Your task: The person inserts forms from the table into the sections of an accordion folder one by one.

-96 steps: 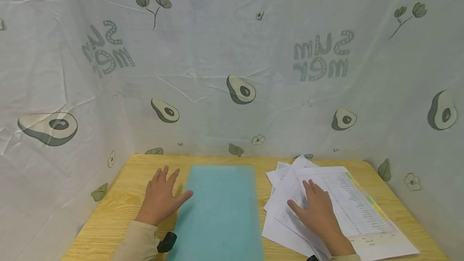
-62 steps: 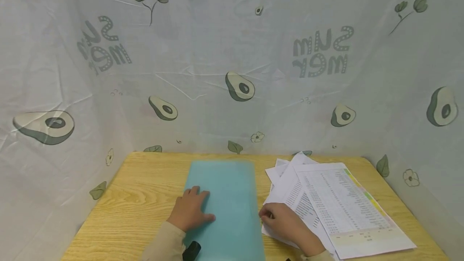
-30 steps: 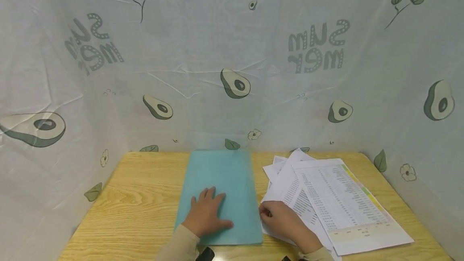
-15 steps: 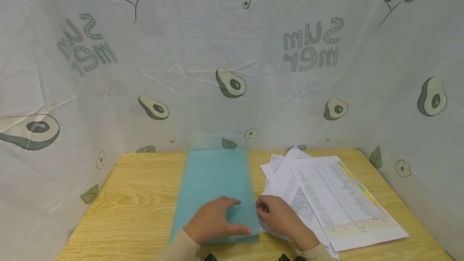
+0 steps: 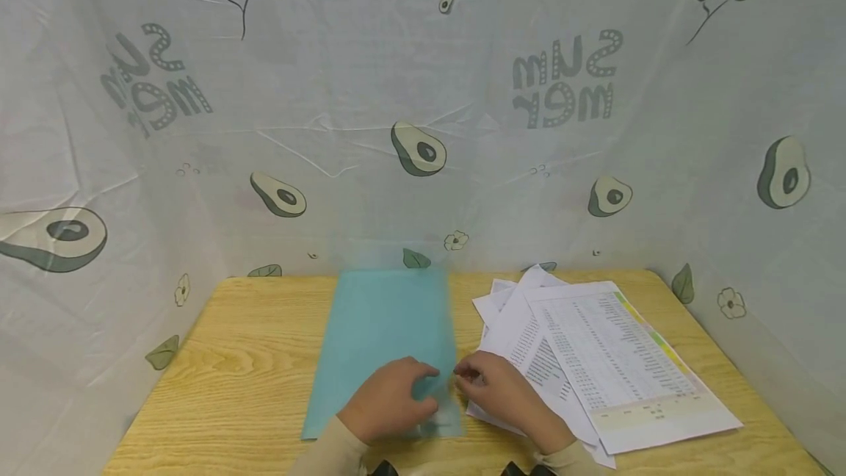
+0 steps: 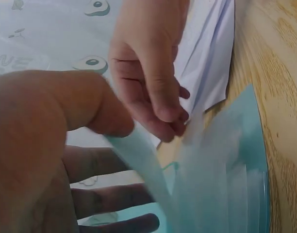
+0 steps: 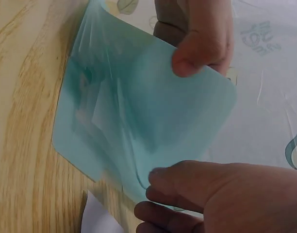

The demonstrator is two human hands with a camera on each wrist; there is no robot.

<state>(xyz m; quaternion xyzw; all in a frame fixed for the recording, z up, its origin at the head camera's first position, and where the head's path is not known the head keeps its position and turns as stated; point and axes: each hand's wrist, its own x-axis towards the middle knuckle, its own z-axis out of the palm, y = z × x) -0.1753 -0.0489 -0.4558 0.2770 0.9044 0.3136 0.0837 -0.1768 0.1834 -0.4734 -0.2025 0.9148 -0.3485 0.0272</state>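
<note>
Left grip [image 5: 388, 397] pinches the blue folder [image 5: 386, 322], long axis pointing toward the printed cloth [image 5: 344, 79]; right grip [image 5: 496, 386] curled, hold unclear

The left hand [image 5: 391, 399] hides part of the blue folder [image 5: 390, 322].

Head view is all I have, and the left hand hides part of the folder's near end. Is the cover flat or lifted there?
Observer: Lifted. In the right wrist view, the folder has its cover bent up in the left hand, the thumb lapped over its edge.
Operator: What shows beneath it?
Observer: What look like several clear sheets, their edges layered one beside another in the left wrist view.
</note>
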